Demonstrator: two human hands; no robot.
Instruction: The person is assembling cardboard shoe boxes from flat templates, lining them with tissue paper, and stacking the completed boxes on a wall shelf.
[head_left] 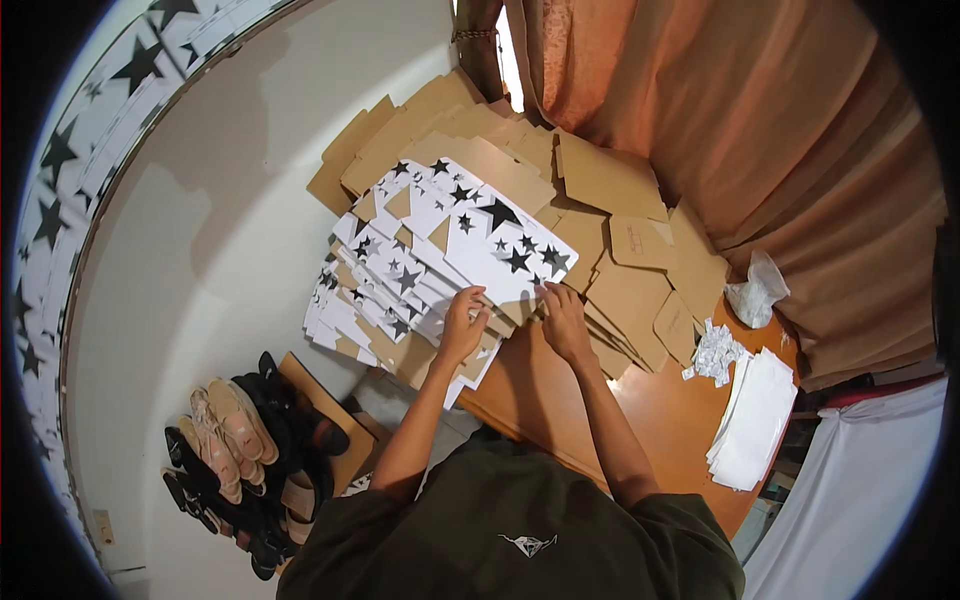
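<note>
A flat white cardboard sheet with black stars (475,240), cut like an unfolded box, lies on top of a heap. My left hand (464,322) has its fingers curled at the sheet's near edge, with thumb and fingertips close together. At the near right corner, my right hand (566,318) pinches the same sheet, its fingertips partly hidden by the hand itself. To the left, more star-printed sheets (375,290) are fanned out over one another, some showing brown undersides. Plain brown flat cardboard pieces (630,300) spread behind and to the right of my hands.
The orange-brown wooden table (650,420) bears a stack of white sheets (752,420), a small pile of white packets (714,352) and a clear plastic bag (757,290). A rack of shoes (235,430) stands at lower left. Brown curtains (760,130) hang at the right.
</note>
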